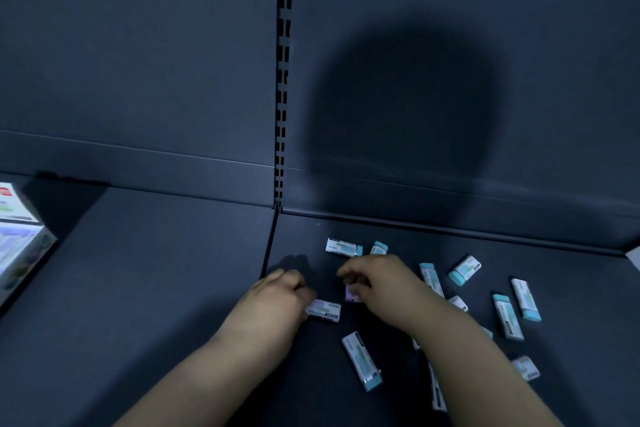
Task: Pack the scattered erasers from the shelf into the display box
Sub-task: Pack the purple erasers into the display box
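Seen from the head camera, both hands are low over the dark shelf [138, 288], just right of the seam between its two boards. The left hand [277, 295] has its fingers curled under. A white-sleeved eraser [323, 311] with a barcode along its near edge sticks out from beneath the fingertips, lying flat on the shelf. The fingers seem to pinch its left end, though the grip itself is hidden under the knuckles. The right hand [377, 281] is arched, its fingers bent down and closed together on a lilac-tinted eraser [352, 293], of which only a small corner shows.

The loose erasers [362, 360] lie scattered to the right of and behind the hands, white sleeves with teal ends, each at its own angle. Two lie just beyond the right hand, near the back edge. The right forearm covers parts of several of them, and one near the bottom is blurred and half hidden by it. The light is dim, and the print on the sleeves cannot be read.

The display box [20, 246] stands at the far left of the shelf, well apart from the erasers, and is cut off by the frame edge. Its pale printed faces show, with a red patch higher up, but I cannot tell what is inside. A small white corner [633, 256] pokes in at the right edge. Behind it all rise the back panel [138, 62] and a slotted upright [284, 80], with a round shadow [405, 104] on the panel.
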{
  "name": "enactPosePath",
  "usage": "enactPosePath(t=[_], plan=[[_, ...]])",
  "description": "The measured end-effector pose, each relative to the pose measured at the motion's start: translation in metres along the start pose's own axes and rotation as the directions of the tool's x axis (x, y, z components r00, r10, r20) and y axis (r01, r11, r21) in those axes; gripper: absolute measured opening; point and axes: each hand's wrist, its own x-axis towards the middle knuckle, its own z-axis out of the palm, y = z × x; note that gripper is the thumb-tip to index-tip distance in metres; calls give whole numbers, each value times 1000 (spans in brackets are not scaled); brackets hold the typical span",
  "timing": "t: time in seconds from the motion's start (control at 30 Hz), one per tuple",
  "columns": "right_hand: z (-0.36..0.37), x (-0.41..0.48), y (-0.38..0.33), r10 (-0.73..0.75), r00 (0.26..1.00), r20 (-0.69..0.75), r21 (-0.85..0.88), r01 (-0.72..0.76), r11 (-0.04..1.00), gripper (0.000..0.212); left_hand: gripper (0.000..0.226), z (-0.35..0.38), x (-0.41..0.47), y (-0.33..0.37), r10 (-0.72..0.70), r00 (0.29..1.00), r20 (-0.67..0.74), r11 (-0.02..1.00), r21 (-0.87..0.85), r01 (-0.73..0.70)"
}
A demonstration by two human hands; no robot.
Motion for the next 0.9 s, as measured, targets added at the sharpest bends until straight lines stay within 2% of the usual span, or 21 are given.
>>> enactPosePath(t=[0.27, 0.4, 0.57, 0.63, 0.73, 0.9], plan=[[4, -22, 9, 45, 996, -74, -125, -54, 991, 23, 36, -2, -3, 3, 7, 1000, -11, 1000, 26, -7], [13, -31, 3, -20, 988, -153, -154, -4, 988, 21, 40, -6, -2, 8, 12, 1000, 3, 998, 62, -12], [9, -42, 8, 26, 990, -140, -81, -38, 996, 27, 41, -5, -3, 8, 29, 1000, -9, 996, 83, -28], [6, -42, 11, 34, 992, -118, -145, -51, 988, 36, 42, -4, -1, 8, 35, 999, 3, 996, 82, -36], [6, -39, 4, 55, 996, -75, -218, -70, 973, 31, 37, -1, 1, 9, 46, 999, 20, 997, 65, -48], [14, -49, -3, 20, 979, -204, -255, -73, 964, 30, 33, -5, -7, 1, 81, 996, -41, 996, 33, -79]])
